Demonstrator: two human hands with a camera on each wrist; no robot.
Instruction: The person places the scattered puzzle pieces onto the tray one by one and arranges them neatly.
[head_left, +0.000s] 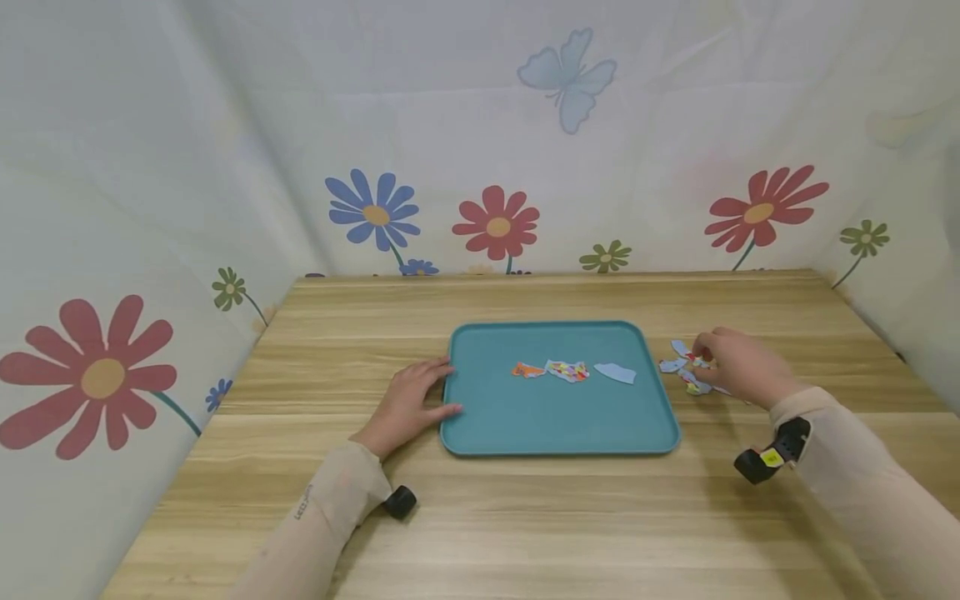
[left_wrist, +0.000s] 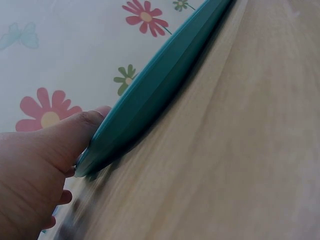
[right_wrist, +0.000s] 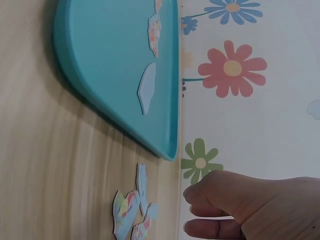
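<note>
My left hand (head_left: 408, 404) rests at the left side of a teal tray (head_left: 517, 425), its thumb over the rim. In the left wrist view the thumb lies across the tray wall (left_wrist: 150, 95), with other fingertips low beside it. Beyond the tray's right edge my right hand (head_left: 738, 362) hovers over a small pile of puzzle-like pieces (head_left: 693, 387), partly hidden by it. Its fingers (right_wrist: 200, 229) are bent, with a gap between thumb and fingers and nothing visible in it. On the tray lie an orange piece (head_left: 528, 370), a multicoloured piece (head_left: 568, 371) and a pale blue piece (head_left: 616, 372).
The wooden table (head_left: 525, 517) carries the tray and the loose pieces. A white cloth (head_left: 420, 100) printed with flowers and a butterfly hangs behind the table and along its sides. Each wrist wears a black camera (head_left: 757, 465).
</note>
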